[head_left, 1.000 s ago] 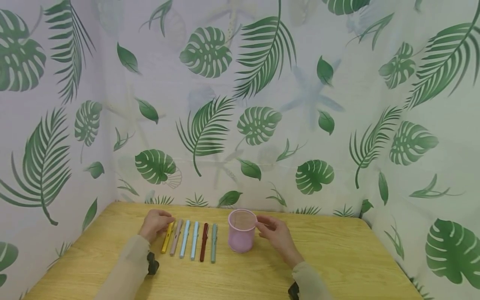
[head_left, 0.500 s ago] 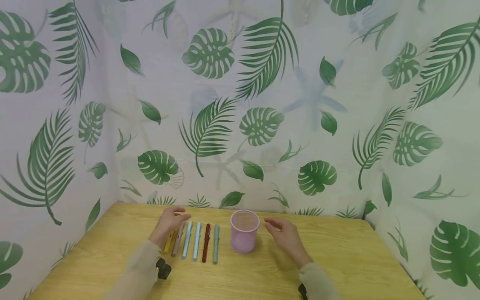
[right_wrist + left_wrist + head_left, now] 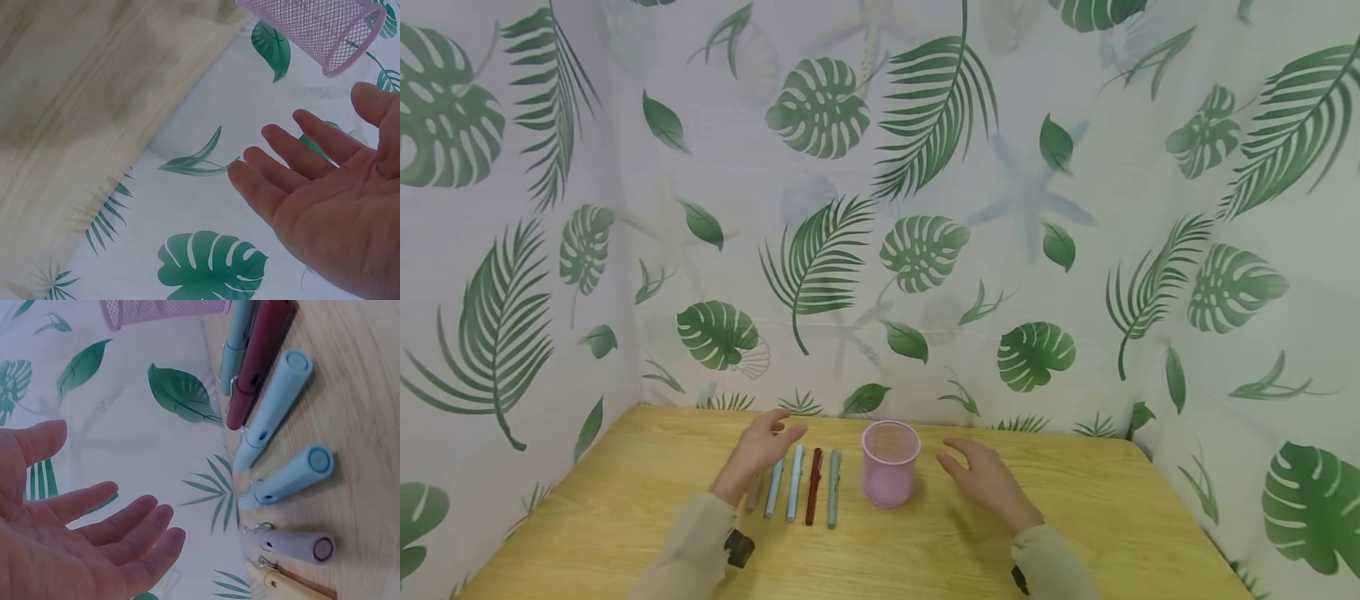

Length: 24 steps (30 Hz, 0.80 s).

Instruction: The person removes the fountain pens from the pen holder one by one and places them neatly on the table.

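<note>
My left hand [image 3: 758, 452] hovers over the left part of a row of pens, fingers loosely extended and holding nothing. The row has a teal pen [image 3: 833, 490], a dark red pen [image 3: 813, 490], two light blue pens [image 3: 794, 485], a mauve pen [image 3: 299, 545] and a yellow pen [image 3: 297, 586]. From the head, the hand and forearm hide the yellow pen and most of the mauve one. Right of the row stands a pink mesh pen holder [image 3: 889, 485], upright. My right hand [image 3: 988, 482] is apart from its right side, palm bare and fingers relaxed.
All of this is on a wooden table [image 3: 925, 558]. Behind and beside it hangs a white cloth [image 3: 925, 367] printed with green leaves, meeting the table's back edge. The pen holder stands near that edge.
My left hand has moved right from the yellow pen, across the mauve pen. My right hand has left the pen holder's rim and drawn away to the right. The pens and holder stay put.
</note>
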{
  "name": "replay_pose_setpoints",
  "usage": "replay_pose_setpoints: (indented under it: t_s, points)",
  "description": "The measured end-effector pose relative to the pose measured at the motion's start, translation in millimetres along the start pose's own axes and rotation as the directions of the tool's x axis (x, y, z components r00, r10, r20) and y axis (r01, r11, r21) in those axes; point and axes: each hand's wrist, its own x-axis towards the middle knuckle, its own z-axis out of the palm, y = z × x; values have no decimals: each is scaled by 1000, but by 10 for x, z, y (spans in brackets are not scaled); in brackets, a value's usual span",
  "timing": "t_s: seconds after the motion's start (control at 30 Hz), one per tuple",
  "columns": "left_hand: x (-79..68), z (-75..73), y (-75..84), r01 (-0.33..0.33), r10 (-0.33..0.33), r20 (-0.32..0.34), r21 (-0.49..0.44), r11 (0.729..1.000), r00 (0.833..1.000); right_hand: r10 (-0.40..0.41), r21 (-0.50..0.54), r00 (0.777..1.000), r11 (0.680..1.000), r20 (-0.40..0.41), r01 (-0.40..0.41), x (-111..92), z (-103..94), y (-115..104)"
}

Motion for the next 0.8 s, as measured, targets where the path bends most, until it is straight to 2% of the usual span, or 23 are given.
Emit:
replay_pose_setpoints:
  t_s: [0.23,0.43,0.53,0.7,0.8]
  points:
    - [-62,134,101,-84,87,-19,117,990,996,14,-34,999,999,49,-12,-33,-19,-23]
    - [-94,262,150,-192,208,-40,246,950,977,4,-92,998,996,57,1,-52,-23,-49]
    - [-105,329,167,-234,263,-50,323,917,963,-16,-140,999,990,42,22,-62,-23,-49]
    - [-139,425,195,-263,336,-64,492,830,940,-25,-193,999,981,24,29,-54,4,-26]
    - [-176,457,206,-265,350,-50,557,787,935,-14,-224,999,974,30,20,-43,39,-13]
